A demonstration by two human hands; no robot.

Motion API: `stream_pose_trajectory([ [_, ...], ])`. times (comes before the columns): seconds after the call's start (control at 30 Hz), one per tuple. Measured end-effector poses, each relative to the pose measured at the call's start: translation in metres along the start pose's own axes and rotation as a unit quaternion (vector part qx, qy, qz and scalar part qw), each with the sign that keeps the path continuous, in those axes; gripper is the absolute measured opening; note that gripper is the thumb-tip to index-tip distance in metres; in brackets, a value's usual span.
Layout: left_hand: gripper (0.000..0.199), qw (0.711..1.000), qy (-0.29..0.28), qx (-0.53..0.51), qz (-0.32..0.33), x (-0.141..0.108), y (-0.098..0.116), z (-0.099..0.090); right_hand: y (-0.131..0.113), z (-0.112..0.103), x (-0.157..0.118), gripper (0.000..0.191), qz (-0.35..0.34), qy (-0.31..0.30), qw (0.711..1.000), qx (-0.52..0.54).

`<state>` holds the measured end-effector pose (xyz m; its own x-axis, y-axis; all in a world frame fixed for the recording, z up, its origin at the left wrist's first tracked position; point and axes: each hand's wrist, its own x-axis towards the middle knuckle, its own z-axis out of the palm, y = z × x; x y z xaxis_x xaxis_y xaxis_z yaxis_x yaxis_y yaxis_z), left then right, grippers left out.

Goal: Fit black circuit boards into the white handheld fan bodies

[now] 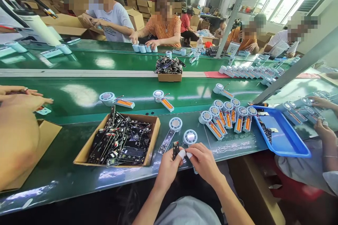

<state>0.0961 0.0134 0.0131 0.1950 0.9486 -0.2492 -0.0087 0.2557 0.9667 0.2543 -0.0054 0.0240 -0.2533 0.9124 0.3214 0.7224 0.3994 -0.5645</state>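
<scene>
Left hand (169,167) pinches circuit board (175,148) upright; right hand (202,161) grips fan unit (190,137) alongside.

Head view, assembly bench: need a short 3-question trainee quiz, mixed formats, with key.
1. True or false: the left hand pinches a small dark circuit board upright between its fingertips.
2. Multiple choice: the open brown cardboard box left of the hands holds A) loose dark circuit boards, B) white caps, C) orange batteries.
3. Fill in: the round white-and-blue fan housing just beyond the right hand lies on the ____ work surface.

Key: 1 true. 2 A. 3 green.
</scene>
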Motion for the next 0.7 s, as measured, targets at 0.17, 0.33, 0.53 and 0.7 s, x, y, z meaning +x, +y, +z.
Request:
stream_pose_trajectory([
  [0.17,0.035,1.000,-0.007,-0.011,0.000,-0.003,-0.003,0.000,0.004,-0.006,0.003,0.022,0.018,-0.044,0.998,0.044],
  [0.33,0.032,1.000,0.003,-0.009,0.000,-0.002,-0.007,-0.002,0.009,-0.004,0.002,0.024,-0.012,-0.073,0.997,0.018],
  [0.53,0.034,0.998,0.006,0.059,0.010,-0.008,-0.019,-0.007,0.008,0.002,-0.001,0.030,-0.025,-0.050,0.998,-0.011],
  [0.7,0.030,0.974,0.018,0.213,0.076,-0.015,-0.017,-0.008,0.003,0.001,0.002,0.028,-0.058,-0.010,0.996,-0.062],
])
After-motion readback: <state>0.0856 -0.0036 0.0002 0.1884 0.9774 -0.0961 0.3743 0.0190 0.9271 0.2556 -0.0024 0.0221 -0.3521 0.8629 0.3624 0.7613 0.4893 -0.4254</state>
